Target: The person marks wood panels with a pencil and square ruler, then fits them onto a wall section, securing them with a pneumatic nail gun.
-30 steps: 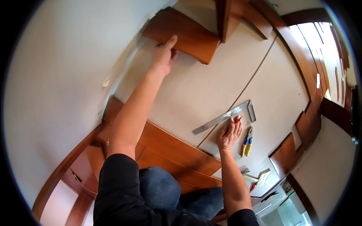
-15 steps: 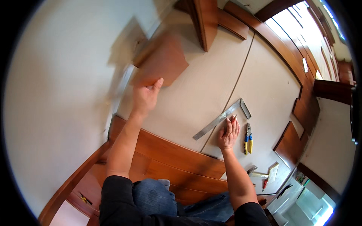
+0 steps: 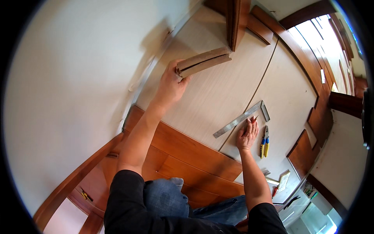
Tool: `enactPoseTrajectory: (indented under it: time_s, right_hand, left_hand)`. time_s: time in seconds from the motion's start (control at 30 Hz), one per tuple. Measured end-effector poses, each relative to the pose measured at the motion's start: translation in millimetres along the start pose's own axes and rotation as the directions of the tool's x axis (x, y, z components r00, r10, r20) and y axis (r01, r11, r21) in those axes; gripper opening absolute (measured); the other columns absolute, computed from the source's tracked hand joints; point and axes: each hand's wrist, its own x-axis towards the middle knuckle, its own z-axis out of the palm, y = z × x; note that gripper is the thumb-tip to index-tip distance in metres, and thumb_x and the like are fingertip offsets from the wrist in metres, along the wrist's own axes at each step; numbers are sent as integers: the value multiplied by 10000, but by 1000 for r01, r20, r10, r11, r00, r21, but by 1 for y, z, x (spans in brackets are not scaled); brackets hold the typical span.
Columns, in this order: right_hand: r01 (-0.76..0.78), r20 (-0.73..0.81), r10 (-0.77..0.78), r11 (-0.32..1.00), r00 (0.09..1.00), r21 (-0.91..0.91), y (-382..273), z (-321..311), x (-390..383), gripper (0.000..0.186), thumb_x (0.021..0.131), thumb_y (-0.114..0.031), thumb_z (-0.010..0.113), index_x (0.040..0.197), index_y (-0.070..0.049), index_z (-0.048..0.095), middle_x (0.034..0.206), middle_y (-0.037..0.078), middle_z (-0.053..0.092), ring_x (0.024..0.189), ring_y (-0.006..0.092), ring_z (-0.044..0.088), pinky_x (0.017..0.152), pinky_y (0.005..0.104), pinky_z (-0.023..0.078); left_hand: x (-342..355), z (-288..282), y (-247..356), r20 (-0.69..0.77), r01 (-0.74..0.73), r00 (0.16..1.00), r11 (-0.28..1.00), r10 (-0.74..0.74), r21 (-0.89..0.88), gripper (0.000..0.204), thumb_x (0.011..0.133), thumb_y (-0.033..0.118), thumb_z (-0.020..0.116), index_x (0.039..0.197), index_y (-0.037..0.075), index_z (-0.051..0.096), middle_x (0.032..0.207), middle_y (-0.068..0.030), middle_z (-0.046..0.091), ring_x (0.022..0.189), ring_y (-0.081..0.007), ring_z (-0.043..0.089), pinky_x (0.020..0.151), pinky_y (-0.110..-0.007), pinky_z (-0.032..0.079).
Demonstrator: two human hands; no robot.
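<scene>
My left hand (image 3: 173,86) grips the near end of a short wooden floorboard piece (image 3: 204,61), raised near the white wall. Its pale edge faces up and shows a dark slit along its length; I cannot tell whether this is one grooved piece or two together. My right hand (image 3: 247,134) rests on the pale floor (image 3: 194,109) with a red pencil (image 3: 254,118) between its fingers. Just beyond those fingers lies a metal try square (image 3: 237,120). Combination pliers (image 3: 264,142) with blue and yellow handles lie to the hand's right.
Laid reddish-brown boards (image 3: 191,144) cross the floor before my knees. A stack of upright boards (image 3: 233,23) stands at the far side, with more boards along the right. A hammer (image 3: 272,181) and a red-handled tool (image 3: 275,191) lie at lower right. The white wall (image 3: 78,78) borders the left.
My left hand has turned the floorboard piece from its brown face to its pale edge. The view has shifted, so the floor and tools appear further right. My right hand stays by the try square.
</scene>
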Motion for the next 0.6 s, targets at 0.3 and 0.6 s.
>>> enactPoseTrajectory:
  time_s: [0.3,0.6]
  right_hand:
    - [-13,27,13,1000,1000,5,3,2,-2,552,858,-179,563,1402,-89,554,1563,191,470,1463,394,398,1229,530,263]
    - [-7,32,7,1000,999,5,1,5,-2,549,866,-188,567,1406,-89,547,1572,194,458,1457,410,399,1226,537,261]
  left_hand:
    - [0,5,-11,14,-16,1000,1000,16,14,377,927,139,765,1222,5,570,1080,-185,707,1015,-330,701,877,-397,548]
    - [12,-2,-31,-176,27,984,999,-31,-22,444,923,214,795,1216,-30,567,1077,-189,734,978,-334,724,825,-403,569]
